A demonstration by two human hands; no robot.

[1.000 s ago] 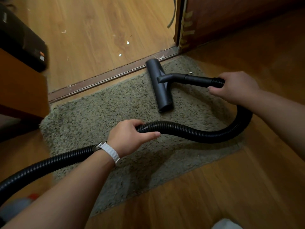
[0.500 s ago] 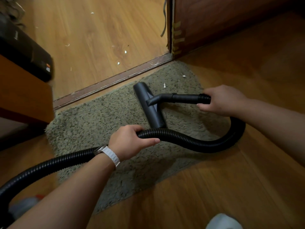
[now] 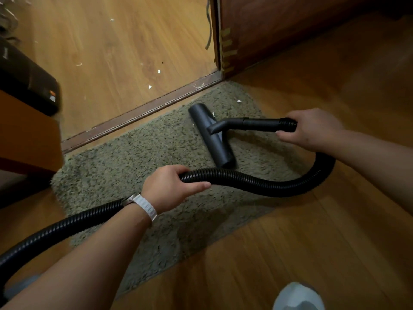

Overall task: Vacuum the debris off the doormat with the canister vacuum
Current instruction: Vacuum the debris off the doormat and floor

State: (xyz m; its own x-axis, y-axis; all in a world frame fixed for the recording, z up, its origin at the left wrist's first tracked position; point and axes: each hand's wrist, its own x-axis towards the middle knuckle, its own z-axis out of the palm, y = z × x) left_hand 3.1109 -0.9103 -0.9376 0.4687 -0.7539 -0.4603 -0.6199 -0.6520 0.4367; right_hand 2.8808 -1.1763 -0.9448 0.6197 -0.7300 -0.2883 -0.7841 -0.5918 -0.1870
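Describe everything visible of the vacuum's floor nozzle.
The floor nozzle is a long, dark, matte bar, plastic by its look, lying flat on the doormat. An angled neck at mid-length joins a rigid tube, gripped at its ribbed cuff by the right hand. A white scrap lies beside its far end.

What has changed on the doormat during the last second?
The floor nozzle moved back from the door threshold across the doormat, towards the person, drawn by the right hand. The left hand stayed on the hose; neither hand let go.
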